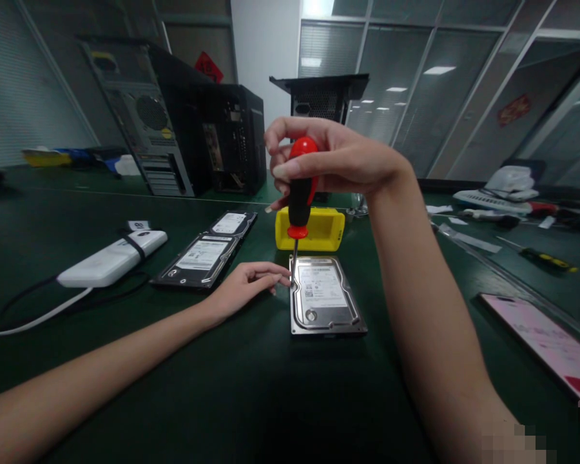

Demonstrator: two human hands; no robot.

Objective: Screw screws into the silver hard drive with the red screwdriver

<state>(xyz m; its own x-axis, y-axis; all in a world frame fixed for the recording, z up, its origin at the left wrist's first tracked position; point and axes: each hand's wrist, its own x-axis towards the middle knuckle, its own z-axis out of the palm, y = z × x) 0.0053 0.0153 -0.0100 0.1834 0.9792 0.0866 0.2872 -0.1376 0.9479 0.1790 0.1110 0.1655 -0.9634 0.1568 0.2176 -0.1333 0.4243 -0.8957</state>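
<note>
A silver hard drive (321, 290) with a white label lies flat on the dark green table in front of me. My right hand (333, 158) grips a red and black screwdriver (299, 200) from above, its shaft pointing down. The tip meets the left edge of the drive; the screw there is too small to make out. Beside that edge rests my left hand (251, 283), fingers stretched out and fingertips at the drive's side near the tip. Just behind the drive stands a yellow plastic box (328, 231), its open side facing me.
Two more hard drives (205, 254) lie to the left, near a white power strip (116, 258) with cables. At right are a phone (536, 335) and a yellow-black screwdriver (548, 259). Computer cases (154, 122) stand at the back.
</note>
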